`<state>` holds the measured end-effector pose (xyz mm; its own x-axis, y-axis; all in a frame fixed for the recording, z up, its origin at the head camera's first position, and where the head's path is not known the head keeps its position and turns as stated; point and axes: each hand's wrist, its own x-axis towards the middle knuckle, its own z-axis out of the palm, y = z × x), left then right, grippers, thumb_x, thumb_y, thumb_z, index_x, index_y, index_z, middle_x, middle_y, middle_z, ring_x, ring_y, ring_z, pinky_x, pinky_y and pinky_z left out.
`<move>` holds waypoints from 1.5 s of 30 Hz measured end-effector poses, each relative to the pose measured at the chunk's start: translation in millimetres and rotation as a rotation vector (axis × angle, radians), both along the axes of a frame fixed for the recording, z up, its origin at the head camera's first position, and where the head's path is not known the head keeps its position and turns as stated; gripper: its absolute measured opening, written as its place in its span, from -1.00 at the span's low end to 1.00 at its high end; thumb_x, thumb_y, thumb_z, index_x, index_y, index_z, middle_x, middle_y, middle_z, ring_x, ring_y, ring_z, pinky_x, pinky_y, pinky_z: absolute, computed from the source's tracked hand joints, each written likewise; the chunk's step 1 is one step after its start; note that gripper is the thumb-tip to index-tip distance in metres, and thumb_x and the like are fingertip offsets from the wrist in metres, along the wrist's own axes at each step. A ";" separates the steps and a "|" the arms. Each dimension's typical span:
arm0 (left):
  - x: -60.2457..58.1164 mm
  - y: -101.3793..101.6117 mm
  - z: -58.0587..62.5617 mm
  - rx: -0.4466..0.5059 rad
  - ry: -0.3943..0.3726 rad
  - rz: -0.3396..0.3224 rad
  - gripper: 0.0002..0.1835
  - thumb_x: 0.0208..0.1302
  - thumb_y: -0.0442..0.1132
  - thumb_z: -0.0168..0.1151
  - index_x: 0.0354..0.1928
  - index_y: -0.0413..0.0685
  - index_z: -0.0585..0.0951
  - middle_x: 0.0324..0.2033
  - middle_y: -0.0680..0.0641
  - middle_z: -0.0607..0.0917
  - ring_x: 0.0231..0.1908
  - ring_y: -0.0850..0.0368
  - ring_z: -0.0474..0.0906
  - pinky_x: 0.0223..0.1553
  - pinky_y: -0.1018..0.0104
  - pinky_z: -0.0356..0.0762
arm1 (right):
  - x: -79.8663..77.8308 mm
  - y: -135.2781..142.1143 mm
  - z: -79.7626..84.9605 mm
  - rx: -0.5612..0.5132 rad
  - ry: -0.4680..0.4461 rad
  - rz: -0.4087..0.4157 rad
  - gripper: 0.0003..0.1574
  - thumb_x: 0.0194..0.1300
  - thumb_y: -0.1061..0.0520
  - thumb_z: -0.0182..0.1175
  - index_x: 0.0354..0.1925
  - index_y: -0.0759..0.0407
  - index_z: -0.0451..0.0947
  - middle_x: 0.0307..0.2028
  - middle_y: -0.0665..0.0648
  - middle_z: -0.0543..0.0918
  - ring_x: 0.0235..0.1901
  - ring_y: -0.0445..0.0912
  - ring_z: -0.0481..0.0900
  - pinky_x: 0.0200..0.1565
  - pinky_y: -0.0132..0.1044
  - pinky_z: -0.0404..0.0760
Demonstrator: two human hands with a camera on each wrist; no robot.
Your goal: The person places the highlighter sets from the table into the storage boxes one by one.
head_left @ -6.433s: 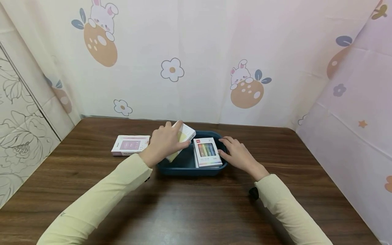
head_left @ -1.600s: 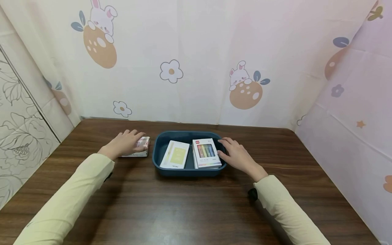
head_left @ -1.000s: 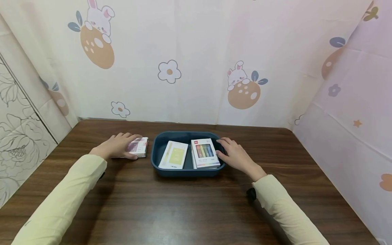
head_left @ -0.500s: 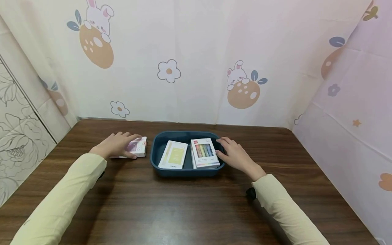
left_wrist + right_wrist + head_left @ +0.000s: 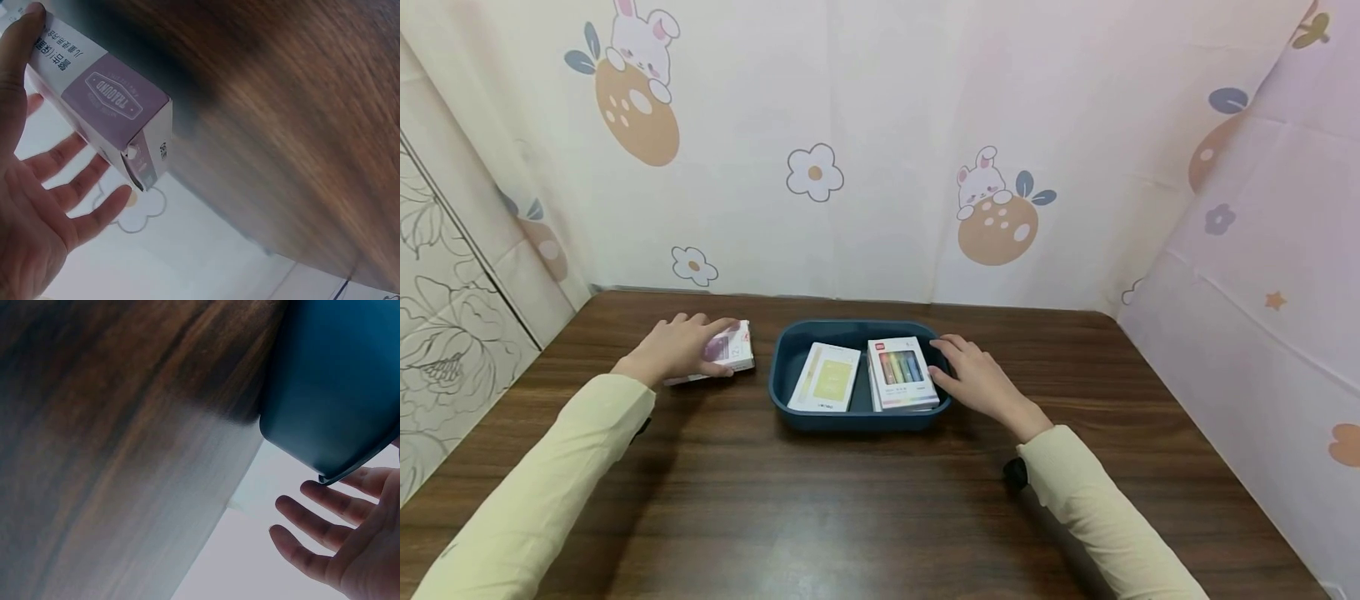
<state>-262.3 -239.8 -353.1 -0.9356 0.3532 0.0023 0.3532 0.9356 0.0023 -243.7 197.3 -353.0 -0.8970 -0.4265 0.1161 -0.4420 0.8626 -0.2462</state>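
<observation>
My left hand (image 5: pixel 672 350) grips a purple-and-white cardboard box (image 5: pixel 730 347) between thumb and fingers, over the left of the table. In the left wrist view the box (image 5: pixel 112 100) hangs tilted above the wood, its end flap slightly parted. My right hand (image 5: pixel 976 379) rests at the right rim of a dark blue plastic bin (image 5: pixel 850 423), its fingers loosely extended. The right wrist view has those fingers (image 5: pixel 312 528) beside the bin's outer wall; the thumb is mostly out of frame. Inside the bin lie a yellow-and-white box (image 5: pixel 827 379) and a white box with coloured sticks pictured (image 5: pixel 904 375).
The brown wooden table (image 5: pixel 850 517) carries the bin near its middle. Behind it hangs a pale curtain (image 5: pixel 887 167) with rabbits and flowers. Another white box edge shows under the coloured-stick box.
Earlier the left hand put the yellow-and-white box into the bin, then moved left to the purple-and-white box. That box is now lifted and tilted. The right hand has stayed at the rim.
</observation>
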 end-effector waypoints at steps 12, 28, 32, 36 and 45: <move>3.4 15.3 17.4 -0.002 0.026 0.093 -0.12 -0.06 0.30 0.25 0.29 0.08 0.26 -0.08 -0.32 0.51 -0.20 -0.22 0.40 -0.23 -0.18 0.41 | 0.1 -0.5 0.3 -0.002 0.002 0.000 -0.36 0.31 -0.09 0.00 0.25 0.19 0.28 0.23 0.28 0.33 0.17 0.19 0.34 0.09 0.19 0.34; 17.5 53.3 52.2 0.081 0.052 0.145 -0.11 -0.04 0.32 0.22 0.30 0.04 0.25 0.02 -0.35 0.48 -0.18 -0.25 0.41 -0.34 -0.10 0.50 | -0.4 -0.3 -0.5 0.003 0.010 0.006 -0.37 0.31 -0.09 0.00 0.24 0.20 0.28 0.22 0.29 0.33 0.16 0.20 0.34 0.07 0.20 0.35; 20.2 63.7 56.5 0.096 0.058 0.138 -0.12 -0.03 0.30 0.23 0.30 0.05 0.25 -0.01 -0.34 0.50 -0.19 -0.22 0.41 -0.37 -0.04 0.50 | -0.4 -0.3 -0.8 0.002 0.012 0.006 -0.37 0.31 -0.08 0.00 0.24 0.20 0.28 0.22 0.29 0.33 0.16 0.20 0.35 0.08 0.19 0.36; 21.7 75.2 59.1 0.100 0.065 0.137 -0.14 -0.03 0.28 0.24 0.29 0.05 0.26 -0.03 -0.32 0.50 -0.19 -0.20 0.41 -0.34 -0.04 0.52 | -0.2 -0.3 -0.2 -0.001 0.011 0.007 -0.37 0.31 -0.08 0.00 0.25 0.20 0.28 0.23 0.29 0.33 0.17 0.20 0.34 0.08 0.20 0.35; 23.3 101.1 61.3 0.105 0.053 0.127 -0.14 -0.01 0.30 0.20 0.30 0.08 0.23 0.00 -0.32 0.48 -0.15 -0.23 0.41 -0.27 -0.07 0.55 | -0.3 -0.1 -0.8 -0.003 0.005 0.007 -0.36 0.32 -0.09 -0.01 0.25 0.20 0.27 0.23 0.29 0.32 0.17 0.20 0.34 0.08 0.20 0.35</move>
<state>-239.0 -138.7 -291.8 -0.9702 0.2274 0.0832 0.2344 0.9682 0.0871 -244.0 197.2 -353.8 -0.8936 -0.4321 0.1217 -0.4489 0.8589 -0.2464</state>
